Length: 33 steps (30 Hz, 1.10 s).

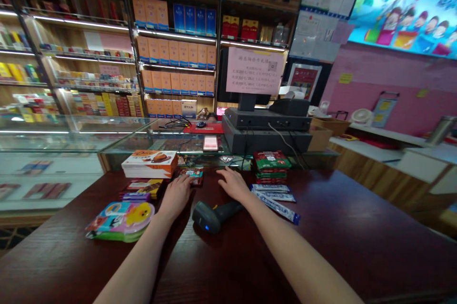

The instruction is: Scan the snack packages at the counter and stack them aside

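Note:
My left hand (pixel 177 193) is over the near left part of a brown and teal snack packet (pixel 195 176), its fingers bent together on it. The packet lies flat on the dark table. My right hand (pixel 233 184) is open, fingers stretched forward and thumb apart, with nothing in it. Between my forearms lies a black barcode scanner (pixel 207 217), a blue light on its head and its handle reaching towards my right wrist. Blue-and-white stick packets (pixel 276 203) lie to the right of my right wrist. Behind them is a stack of green and red packets (pixel 271 163).
Left of my left hand are a white and orange box (pixel 150 164), yellow and dark red packs (pixel 143 189) and a colourful duck-print package (pixel 123 220). Beyond the table stand a glass counter (pixel 124 144), a cash register (pixel 266 125) with a paper-covered screen, and stocked shelves.

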### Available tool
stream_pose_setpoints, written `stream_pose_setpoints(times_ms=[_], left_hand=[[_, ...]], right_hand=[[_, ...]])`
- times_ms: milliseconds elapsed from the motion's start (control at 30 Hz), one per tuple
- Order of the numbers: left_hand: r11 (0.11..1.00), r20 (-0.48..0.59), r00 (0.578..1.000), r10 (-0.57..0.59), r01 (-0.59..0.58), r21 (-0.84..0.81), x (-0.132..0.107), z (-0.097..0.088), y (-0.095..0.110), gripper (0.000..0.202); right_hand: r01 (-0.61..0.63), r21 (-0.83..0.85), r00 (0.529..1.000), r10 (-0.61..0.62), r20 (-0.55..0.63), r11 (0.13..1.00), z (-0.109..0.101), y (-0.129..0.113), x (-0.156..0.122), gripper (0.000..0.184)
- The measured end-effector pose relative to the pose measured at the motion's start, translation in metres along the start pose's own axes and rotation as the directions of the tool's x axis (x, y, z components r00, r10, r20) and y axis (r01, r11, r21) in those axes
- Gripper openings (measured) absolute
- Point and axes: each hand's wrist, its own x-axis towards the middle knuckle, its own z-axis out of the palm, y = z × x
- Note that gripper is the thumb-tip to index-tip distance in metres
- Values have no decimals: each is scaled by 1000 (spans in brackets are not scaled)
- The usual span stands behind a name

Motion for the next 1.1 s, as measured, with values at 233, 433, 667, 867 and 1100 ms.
stream_pose_setpoints(times_ms=[233, 433, 667, 867, 1100], left_hand=[[994, -26, 998, 64, -66, -82, 12, -7, 8, 43], [990, 1, 992, 130, -129, -58, 33, -17, 29, 41], [967, 13, 968, 249, -249, -47, 61, -21, 80, 39], [952, 35, 953, 300, -297, -68, 75, -14, 138, 43], [924, 42, 954, 298, -277, -263, 86, 3, 189, 53]], right_hand=[[-8, -16, 990, 6, -138, 1000, -35, 31, -18, 42], [-36, -17, 970, 31, -240, 999, -57, 58, -30, 40], [-71, -81, 946, 42, -320, 994, -80, 85, -46, 40], [-127, -114, 920, 74, -384, 985, -96, 117, -55, 39], [-184, -11, 892, 162, -422, 983, -105, 155, -57, 40]])
